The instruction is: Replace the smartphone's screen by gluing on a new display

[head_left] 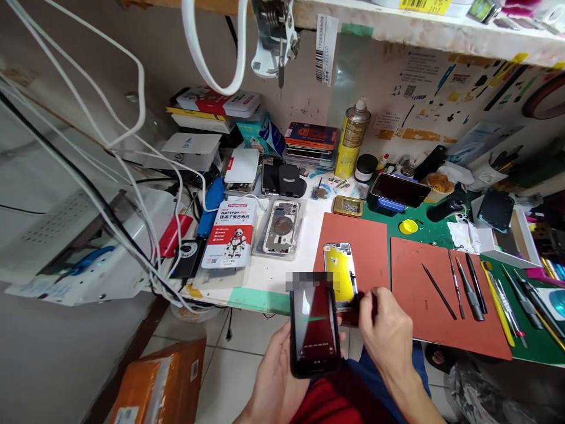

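Observation:
My left hand (278,368) is wrapped round a smartphone in a black case (315,335), held upright in front of me at the bench edge. Its screen is lit, dark with red and white areas; the top is blurred out. Just behind it, a phone screen assembly with a yellow backing (339,274) lies on the left red mat (366,247), partly covered by the held phone. My right hand (386,327) hovers by that assembly's lower right corner, fingers curled closed. Whatever may be between those fingertips is hidden.
An opened phone housing (281,229) sits in a clear tray beside a battery box (229,232). Tweezers and picks (470,288) lie on the right red mat (410,300). A spray can (353,138) stands at the back. White cables (141,218) hang at left.

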`<state>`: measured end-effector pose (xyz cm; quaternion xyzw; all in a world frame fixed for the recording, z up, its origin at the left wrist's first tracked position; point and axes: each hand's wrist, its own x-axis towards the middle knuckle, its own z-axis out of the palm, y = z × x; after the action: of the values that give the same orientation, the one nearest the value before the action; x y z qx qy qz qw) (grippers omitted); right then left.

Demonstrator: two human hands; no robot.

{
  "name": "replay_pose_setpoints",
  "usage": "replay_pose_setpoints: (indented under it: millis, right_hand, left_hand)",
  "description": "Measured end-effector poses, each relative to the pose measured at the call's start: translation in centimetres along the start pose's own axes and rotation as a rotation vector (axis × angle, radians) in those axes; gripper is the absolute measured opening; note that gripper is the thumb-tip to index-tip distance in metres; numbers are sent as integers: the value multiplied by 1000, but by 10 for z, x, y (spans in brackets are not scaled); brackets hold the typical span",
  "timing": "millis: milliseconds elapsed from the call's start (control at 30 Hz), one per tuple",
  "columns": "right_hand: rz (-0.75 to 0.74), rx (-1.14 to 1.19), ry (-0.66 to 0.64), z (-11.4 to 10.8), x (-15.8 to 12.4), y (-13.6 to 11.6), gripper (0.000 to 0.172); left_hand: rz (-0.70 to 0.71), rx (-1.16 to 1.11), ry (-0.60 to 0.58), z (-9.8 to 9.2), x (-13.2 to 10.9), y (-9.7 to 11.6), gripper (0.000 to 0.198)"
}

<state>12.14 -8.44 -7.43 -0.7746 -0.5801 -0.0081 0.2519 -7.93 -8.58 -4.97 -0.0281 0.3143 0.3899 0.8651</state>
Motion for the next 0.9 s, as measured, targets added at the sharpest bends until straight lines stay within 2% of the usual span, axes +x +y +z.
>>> replay_pose_setpoints:
  millis: [133, 300, 900]
  right_hand:
    - [-51, 56, 10, 10, -1, 29, 46]
    - [-108, 39, 53, 18, -6, 32, 45]
    - [-148, -13, 91, 17, -5, 29, 45]
  left_hand:
    - [3, 27, -4, 30, 17, -3, 49]
    - [43, 28, -33, 51, 28, -1, 45]
    - [42, 79, -87, 55, 20, -1, 51]
